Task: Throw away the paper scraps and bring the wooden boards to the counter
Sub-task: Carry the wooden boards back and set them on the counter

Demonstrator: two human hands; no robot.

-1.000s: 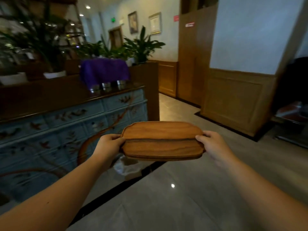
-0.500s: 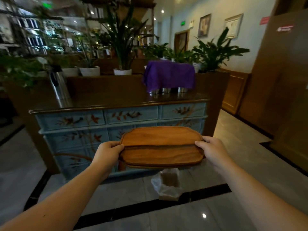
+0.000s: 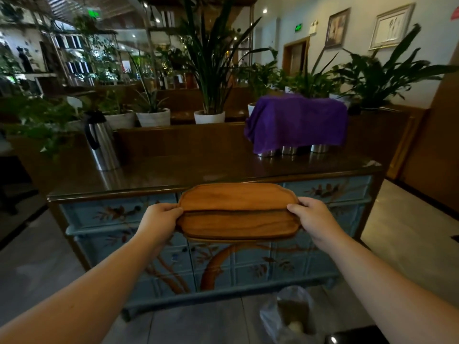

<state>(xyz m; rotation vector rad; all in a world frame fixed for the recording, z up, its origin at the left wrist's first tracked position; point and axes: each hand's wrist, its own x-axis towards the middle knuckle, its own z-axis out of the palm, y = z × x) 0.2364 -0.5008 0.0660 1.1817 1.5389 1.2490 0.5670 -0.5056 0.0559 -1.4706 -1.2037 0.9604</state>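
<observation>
Bare counter top [image 3: 198, 167] between jug [image 3: 100, 142] and purple-draped tins [image 3: 296, 125].

Dim room w/ potted plants [image 3: 210, 70], framed pics [image 3: 391, 26], tiled floor [image 3: 407, 234].

No readable text showing anywhere, green lit sign [image 3: 298, 27] glowing above the doorway with lettering too small to make out, another green sign [image 3: 94, 13] glowing near the ceiling, equally illegible
</observation>
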